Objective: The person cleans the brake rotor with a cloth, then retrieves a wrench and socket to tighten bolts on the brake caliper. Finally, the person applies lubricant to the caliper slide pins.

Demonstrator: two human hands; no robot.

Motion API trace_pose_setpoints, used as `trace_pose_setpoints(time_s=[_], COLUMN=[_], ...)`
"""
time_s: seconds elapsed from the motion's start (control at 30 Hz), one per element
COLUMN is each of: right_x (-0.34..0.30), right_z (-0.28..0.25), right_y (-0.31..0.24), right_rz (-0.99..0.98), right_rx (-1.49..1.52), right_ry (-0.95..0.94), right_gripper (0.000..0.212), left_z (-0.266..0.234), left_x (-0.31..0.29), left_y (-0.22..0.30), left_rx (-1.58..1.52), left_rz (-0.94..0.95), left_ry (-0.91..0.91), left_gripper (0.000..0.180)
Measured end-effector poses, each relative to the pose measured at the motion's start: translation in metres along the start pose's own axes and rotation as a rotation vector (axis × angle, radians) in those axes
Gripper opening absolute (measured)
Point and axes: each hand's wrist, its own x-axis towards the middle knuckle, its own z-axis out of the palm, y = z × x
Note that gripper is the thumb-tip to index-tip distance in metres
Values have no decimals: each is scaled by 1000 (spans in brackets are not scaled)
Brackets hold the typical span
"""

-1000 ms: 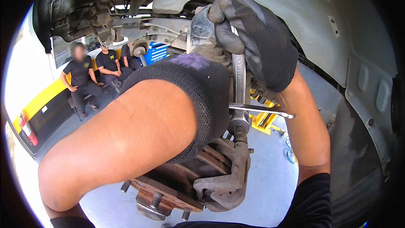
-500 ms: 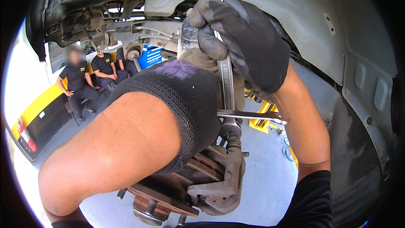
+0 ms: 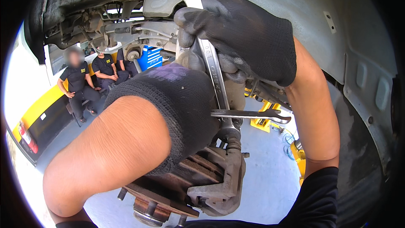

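My right hand [image 3: 249, 38], in a black knit glove, is closed round the upper shaft of a long chrome wrench [image 3: 215, 76]. The ring end stands out above that fist. Lower down, the tool's other end sits at a fitting beside a rubber boot on the grey brake caliper [image 3: 230, 177]. My left hand [image 3: 177, 97], gloved in black with a purple patch, is just left of the long shaft; its fingers are hidden. A second, open-ended wrench [image 3: 253, 115] juts out sideways from behind that glove, crossing in front of the long one.
Below my left arm is a rusty wheel hub [image 3: 154, 207] with studs. Grey wheel-arch panels [image 3: 358, 55] curve above and to the right. Seated people [image 3: 76, 76], a blue tool cabinet [image 3: 149, 57], a fire extinguisher [image 3: 28, 137] and yellow equipment [image 3: 260, 125] are beyond.
The long wrench's upper end has swung left with my right hand. My left hand has shifted slightly left, and the open-ended wrench sits at a slightly different angle.
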Motion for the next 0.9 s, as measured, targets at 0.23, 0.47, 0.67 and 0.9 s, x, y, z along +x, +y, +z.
trace_pose_setpoints(time_s=[0.23,0.47,0.67,0.9], right_x=[7,8,0,6], right_z=[-1,0,-15,-6], right_y=[-16,-25,14,26], right_rz=[90,241,-81,116], right_rx=[-27,106,216,38], right_ry=[9,-52,-353,-291], right_gripper=[34,42,31,44], left_z=[-10,-6,16,-15], left_x=[-14,-33,-49,-26], left_y=[-4,-20,-28,-66], left_rx=[-118,-450,-679,-276], left_rz=[-70,-47,-92,178], left_ry=[-53,148,509,1097], left_gripper=[36,21,11,41])
